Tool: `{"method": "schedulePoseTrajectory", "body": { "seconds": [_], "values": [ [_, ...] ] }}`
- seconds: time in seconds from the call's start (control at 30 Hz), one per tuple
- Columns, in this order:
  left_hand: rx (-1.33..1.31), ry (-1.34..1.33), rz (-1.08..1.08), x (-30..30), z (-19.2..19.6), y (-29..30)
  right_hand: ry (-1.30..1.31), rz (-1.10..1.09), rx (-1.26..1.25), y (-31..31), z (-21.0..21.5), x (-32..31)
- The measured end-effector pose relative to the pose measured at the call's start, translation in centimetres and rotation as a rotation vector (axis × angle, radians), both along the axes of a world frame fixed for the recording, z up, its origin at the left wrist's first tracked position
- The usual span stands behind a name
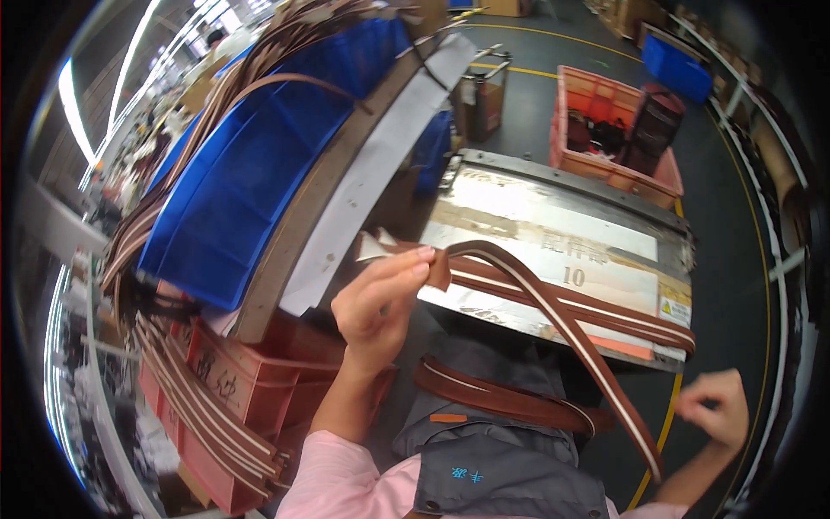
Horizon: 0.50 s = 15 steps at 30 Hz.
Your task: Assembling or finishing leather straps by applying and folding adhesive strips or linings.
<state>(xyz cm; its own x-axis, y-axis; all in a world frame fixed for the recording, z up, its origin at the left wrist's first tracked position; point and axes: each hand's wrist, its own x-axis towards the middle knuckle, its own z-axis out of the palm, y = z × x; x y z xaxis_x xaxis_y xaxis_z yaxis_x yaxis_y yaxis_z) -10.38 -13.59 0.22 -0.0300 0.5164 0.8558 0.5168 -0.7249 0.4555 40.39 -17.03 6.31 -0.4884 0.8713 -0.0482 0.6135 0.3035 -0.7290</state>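
A brown strap with a pale stripe [566,333] is pinched near one end between the thumb and fingers of my left hand [378,303]. From there it arches up and slants down to the lower right. My right hand [716,411] is off to the right, apart from that strap, with its fingers curled in and nothing visible in them. Under the held strap, more striped brown straps [622,322] lie in a band across the metal-edged worktable [553,233]. Another brown strap [493,402] rests across the grey apron [510,476] on my lap.
Left of the table stand blue bins [251,186] with bundles of brown straps [298,26] draped over them. Below is a red crate [268,381] beside hanging straps [207,415]. A pink crate [579,164] holding dark rolls sits beyond the table. Yellow lines mark the floor.
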Motion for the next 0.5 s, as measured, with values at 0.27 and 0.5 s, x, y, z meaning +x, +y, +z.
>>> {"method": "schedulePoseTrajectory", "body": {
  "seconds": [0.27,0.5],
  "values": [
    [0.001,0.163,-0.142,6.1,3.0,-0.7,0.407,0.091,0.810,5.0,-0.2,-23.1],
    [-0.272,0.069,-0.197,7.0,3.4,-1.0,0.456,0.142,0.768,5.9,-0.4,-22.7]
  ]
}}
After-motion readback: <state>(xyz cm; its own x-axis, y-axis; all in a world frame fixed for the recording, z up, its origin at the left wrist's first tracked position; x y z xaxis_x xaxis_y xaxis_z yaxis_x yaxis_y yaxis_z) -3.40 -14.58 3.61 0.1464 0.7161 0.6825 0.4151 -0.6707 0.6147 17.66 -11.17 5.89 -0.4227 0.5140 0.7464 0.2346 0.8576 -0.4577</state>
